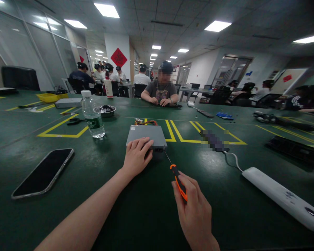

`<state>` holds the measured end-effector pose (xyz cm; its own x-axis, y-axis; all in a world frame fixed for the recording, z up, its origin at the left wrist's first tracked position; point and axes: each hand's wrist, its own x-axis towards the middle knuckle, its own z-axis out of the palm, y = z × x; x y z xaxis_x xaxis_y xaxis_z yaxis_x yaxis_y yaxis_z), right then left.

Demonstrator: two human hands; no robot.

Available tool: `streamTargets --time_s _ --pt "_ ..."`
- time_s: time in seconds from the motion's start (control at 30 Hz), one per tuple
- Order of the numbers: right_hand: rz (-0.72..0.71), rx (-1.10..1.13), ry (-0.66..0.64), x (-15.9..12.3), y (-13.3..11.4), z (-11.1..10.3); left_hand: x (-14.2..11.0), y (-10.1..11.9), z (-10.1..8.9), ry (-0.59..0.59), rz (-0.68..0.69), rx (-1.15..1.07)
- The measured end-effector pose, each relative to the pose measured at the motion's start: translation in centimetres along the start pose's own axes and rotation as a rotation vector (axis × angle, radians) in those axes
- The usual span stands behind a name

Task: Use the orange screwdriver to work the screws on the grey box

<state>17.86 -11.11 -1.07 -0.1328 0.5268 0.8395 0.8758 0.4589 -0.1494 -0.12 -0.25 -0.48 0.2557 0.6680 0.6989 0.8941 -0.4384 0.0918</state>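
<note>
A grey metal power supply unit (153,134) lies on the green table in front of me, with a bundle of coloured wires (149,122) behind it. My left hand (137,153) holds the unit's near left side, fingers across its top and thumb bent over the front edge. In my right hand (192,198) is a screwdriver (178,181) with an orange and black handle. Its thin shaft points up and forward, and the tip meets the front face near the right corner. Whether the tip sits in a screw is too small to tell.
Left of the unit stand a water bottle (92,116) and a metal bowl (107,111); a phone (43,173) lies nearer. To the right are a white power bank-like device (279,195) with a cable and a pixelated phone-sized object (214,140). A person (161,90) sits opposite.
</note>
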Motion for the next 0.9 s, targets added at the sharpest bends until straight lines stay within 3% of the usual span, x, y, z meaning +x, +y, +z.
streamTargets --time_s 0.27,0.47,0.9 --pt "0.094 0.055 -0.015 -0.08 -0.28 -0.15 -0.02 -0.03 0.09 0.008 -0.001 0.004" --pt "0.0 0.035 0.023 0.13 0.0 0.09 0.05 0.03 -0.02 0.0 -0.001 0.003" --pt "0.003 0.006 0.006 0.3 -0.18 -0.11 0.05 -0.04 -0.14 -0.008 0.0 0.002"
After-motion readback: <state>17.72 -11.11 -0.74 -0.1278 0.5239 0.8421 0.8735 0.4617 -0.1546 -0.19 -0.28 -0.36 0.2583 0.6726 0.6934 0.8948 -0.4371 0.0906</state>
